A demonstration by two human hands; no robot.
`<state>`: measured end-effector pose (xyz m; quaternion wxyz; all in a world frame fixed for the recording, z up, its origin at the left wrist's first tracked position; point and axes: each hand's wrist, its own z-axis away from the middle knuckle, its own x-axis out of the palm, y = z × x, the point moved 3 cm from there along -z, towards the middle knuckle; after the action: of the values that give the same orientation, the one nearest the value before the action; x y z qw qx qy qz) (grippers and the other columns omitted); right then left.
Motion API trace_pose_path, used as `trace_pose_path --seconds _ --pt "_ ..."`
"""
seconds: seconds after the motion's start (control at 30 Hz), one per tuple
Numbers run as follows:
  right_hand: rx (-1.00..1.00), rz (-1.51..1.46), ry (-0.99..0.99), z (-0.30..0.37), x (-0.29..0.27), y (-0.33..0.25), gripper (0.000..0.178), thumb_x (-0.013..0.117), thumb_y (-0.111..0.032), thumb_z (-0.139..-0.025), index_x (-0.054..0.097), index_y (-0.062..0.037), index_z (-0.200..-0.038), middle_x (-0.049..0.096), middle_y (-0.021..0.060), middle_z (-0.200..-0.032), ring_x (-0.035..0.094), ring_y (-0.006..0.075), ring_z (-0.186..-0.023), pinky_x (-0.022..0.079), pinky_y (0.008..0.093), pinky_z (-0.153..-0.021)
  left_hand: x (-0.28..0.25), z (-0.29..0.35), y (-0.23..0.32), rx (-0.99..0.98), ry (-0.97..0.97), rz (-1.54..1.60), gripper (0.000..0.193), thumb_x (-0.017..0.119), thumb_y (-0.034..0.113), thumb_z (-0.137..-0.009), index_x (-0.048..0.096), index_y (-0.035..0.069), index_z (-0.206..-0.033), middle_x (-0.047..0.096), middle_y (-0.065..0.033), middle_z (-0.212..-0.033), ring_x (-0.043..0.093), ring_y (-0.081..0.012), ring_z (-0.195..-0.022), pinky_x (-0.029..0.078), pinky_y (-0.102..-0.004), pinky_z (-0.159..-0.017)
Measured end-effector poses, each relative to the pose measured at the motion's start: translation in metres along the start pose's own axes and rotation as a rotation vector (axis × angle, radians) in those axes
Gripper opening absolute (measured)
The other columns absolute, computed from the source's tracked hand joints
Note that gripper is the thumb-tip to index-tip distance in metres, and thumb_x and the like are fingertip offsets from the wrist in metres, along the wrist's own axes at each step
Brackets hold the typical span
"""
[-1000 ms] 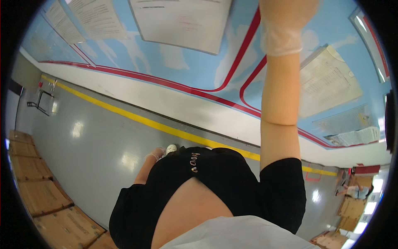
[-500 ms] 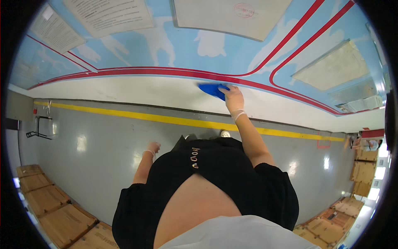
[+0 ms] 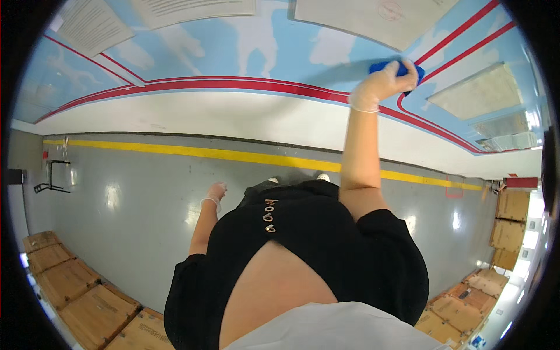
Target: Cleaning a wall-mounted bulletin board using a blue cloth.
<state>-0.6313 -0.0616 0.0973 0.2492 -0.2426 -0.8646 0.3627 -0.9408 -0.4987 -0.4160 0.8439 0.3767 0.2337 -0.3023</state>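
My right hand (image 3: 389,81), in a thin see-through glove, is closed on a blue cloth (image 3: 402,68). It presses the cloth to the light-blue wall panel (image 3: 344,73), where two red stripes curve close together. The bunched cloth is partly covered by my fingers. Low at my left side hangs my left hand (image 3: 217,191), gloved too, away from the wall. Nothing shows in it, and its fingers look loosely bent and a little apart.
Paper sheets (image 3: 373,20) are fixed on the panel, and others hang to its right (image 3: 475,93). A yellow line (image 3: 204,153) runs along the grey floor. Wooden crates (image 3: 96,312) stand behind at both sides. A black metal frame (image 3: 52,178) is at far left.
My right hand has carried the blue cloth up and to the right, from the white lower wall onto the blue panel. My left hand has risen slightly.
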Motion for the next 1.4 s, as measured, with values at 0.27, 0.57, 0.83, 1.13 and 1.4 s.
trace_pose_path --seconds 0.27,0.57,0.83,1.13,1.4 --pt "-0.443 0.033 -0.446 0.132 0.075 -0.065 0.026 0.064 0.001 -0.076 0.062 -0.0164 -0.095 0.049 0.0139 -0.106 0.044 0.0341 -0.106 0.035 0.0424 -0.093 0.031 0.042 0.025 -0.079 -0.083 -0.231 0.013 0.060 0.005 -0.082 0.067 0.007 -0.093 0.068 -0.0155 -0.100 0.065 -0.0325 -0.099 0.053 -0.0420 -0.084" --pt "-1.046 0.216 -1.611 0.173 0.081 -0.044 0.031 0.065 -0.003 -0.072 0.069 -0.0216 -0.096 0.059 0.0037 -0.112 0.057 0.0272 -0.105 0.050 0.0403 -0.081 -0.058 0.095 0.096 -0.071 -0.202 -0.273 0.029 0.052 0.026 -0.089 0.068 0.004 -0.099 0.067 -0.0205 -0.105 0.064 -0.0355 -0.098 0.051 -0.0438 -0.087" --pt "-0.237 0.330 -1.884 0.127 -0.032 0.104 0.041 0.059 0.000 -0.074 0.071 -0.0226 -0.107 0.064 0.0095 -0.113 0.055 0.0329 -0.115 0.044 0.0412 -0.099 -0.067 -0.024 0.072 0.159 0.299 0.214 0.034 0.037 0.023 -0.095 0.063 0.003 -0.104 0.065 -0.0226 -0.111 0.063 -0.0390 -0.100 0.050 -0.0459 -0.087" --pt "-0.132 -0.344 -0.141 -0.064 -0.046 -0.016 0.045 0.050 0.013 -0.075 0.061 -0.0063 -0.113 0.054 0.0060 -0.110 0.051 0.0229 -0.107 0.037 0.0381 -0.101 -0.016 -0.012 0.058 0.086 -0.324 -0.359 0.017 0.052 0.010 -0.086 0.068 0.006 -0.091 0.068 -0.0167 -0.097 0.067 -0.0320 -0.091 0.054 -0.0438 -0.078" --pt "-0.738 0.454 -0.585 0.084 -0.007 0.040 0.033 0.063 -0.003 -0.066 0.065 -0.0164 -0.096 0.052 0.0126 -0.104 0.049 0.0357 -0.098 0.039 0.0489 -0.081 0.009 -0.020 -0.017 0.010 -0.012 -0.096 0.011 0.060 0.008 -0.082 0.068 0.008 -0.090 0.067 -0.0161 -0.098 0.066 -0.0336 -0.088 0.055 -0.0426 -0.079"
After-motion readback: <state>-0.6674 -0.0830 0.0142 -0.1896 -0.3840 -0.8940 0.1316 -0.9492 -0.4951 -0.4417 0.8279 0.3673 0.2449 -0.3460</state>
